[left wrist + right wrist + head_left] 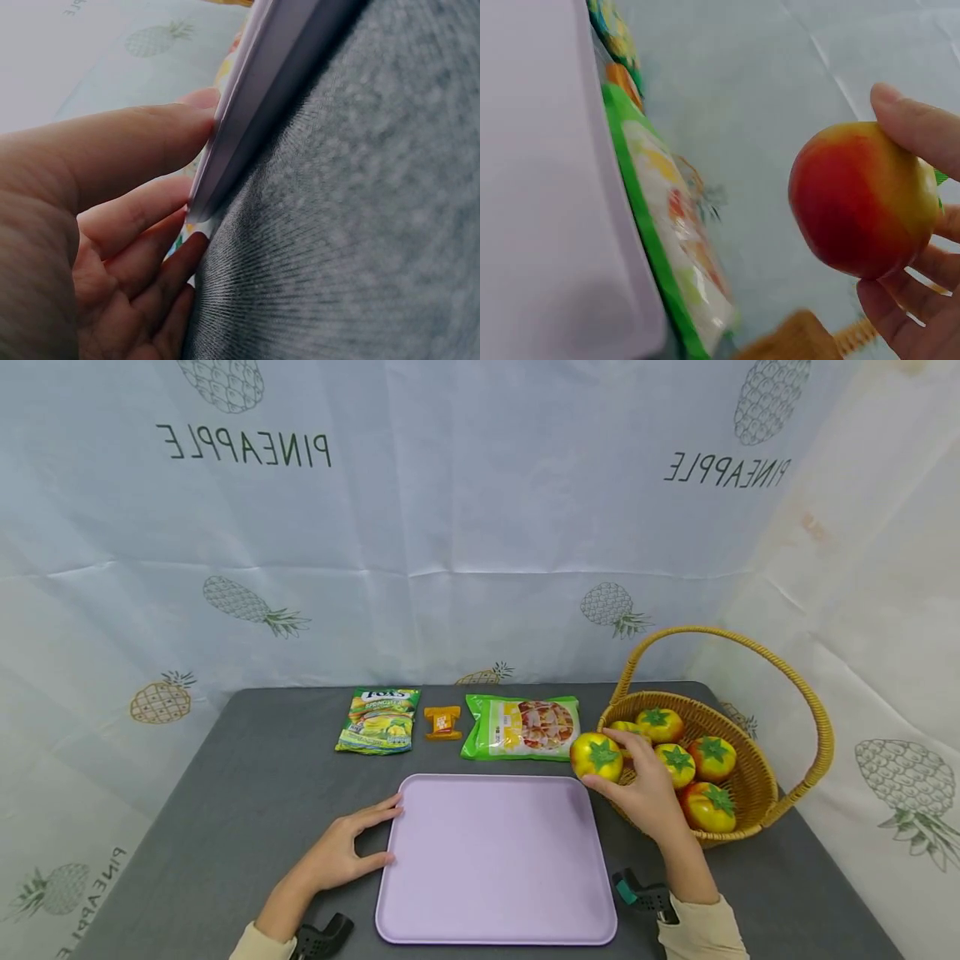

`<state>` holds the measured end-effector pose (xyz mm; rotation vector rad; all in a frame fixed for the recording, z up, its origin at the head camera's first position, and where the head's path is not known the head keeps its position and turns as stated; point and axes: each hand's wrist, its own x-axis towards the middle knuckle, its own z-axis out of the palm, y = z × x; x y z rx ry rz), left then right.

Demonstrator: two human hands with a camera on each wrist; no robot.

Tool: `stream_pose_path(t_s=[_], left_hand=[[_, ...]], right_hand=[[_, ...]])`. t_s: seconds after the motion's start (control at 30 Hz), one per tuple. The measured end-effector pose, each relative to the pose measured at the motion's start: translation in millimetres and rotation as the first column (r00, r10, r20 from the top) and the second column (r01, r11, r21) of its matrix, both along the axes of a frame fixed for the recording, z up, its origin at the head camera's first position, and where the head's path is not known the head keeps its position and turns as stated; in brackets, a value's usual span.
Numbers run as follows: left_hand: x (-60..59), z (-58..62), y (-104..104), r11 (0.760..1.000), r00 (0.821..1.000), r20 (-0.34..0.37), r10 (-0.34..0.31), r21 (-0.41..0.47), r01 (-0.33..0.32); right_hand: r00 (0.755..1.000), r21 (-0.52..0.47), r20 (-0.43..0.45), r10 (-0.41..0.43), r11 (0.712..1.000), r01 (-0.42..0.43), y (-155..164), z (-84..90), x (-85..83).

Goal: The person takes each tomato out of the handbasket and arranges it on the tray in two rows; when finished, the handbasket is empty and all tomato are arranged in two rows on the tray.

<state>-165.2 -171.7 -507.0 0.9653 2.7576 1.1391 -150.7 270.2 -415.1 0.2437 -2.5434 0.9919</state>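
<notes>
My right hand holds a yellow-red tomato with a green star-shaped top, thumb and fingers on opposite sides. It is beside the basket's left rim, near the tray's far right corner. In the right wrist view the tomato shows its smooth red underside. Several similar tomatoes lie in the wicker basket. My left hand rests at the left edge of a lilac tray, its thumb and fingertips touching the rim with the fingers fairly straight. The tray's inside surface is bare.
Behind the tray lie a green and yellow snack bag, a small orange packet and a green-edged food bag. The basket's tall handle arches up at the right. A pineapple-print cloth hangs behind the grey table.
</notes>
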Motion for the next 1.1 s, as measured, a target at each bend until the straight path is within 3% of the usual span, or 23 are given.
stream_pose_path(t_s=[0.3,0.63,0.83,1.1], left_hand=[[-1.7,0.1,3,1.0,1.0,0.019,-0.005,0.003,0.005],[-0.3,-2.3,0,1.0,1.0,-0.005,0.009,-0.011,-0.009],[-0.7,-1.7,0,1.0,1.0,0.015,0.012,-0.02,-0.012],[-0.6,-2.0,0,1.0,0.999,0.041,0.006,-0.019,-0.005]], right_hand=[[0.984,-0.084,0.026,0.174,0.982,-0.171,-55,-24.7,-6.8],[0.901,-0.064,0.211,0.378,0.926,-0.373,-119,-40.1,-22.5],[0.862,-0.033,0.285,0.42,0.902,-0.43,-147,-46.8,-35.7],[0.855,-0.005,0.331,0.399,0.907,-0.422,-169,-46.5,-46.6]])
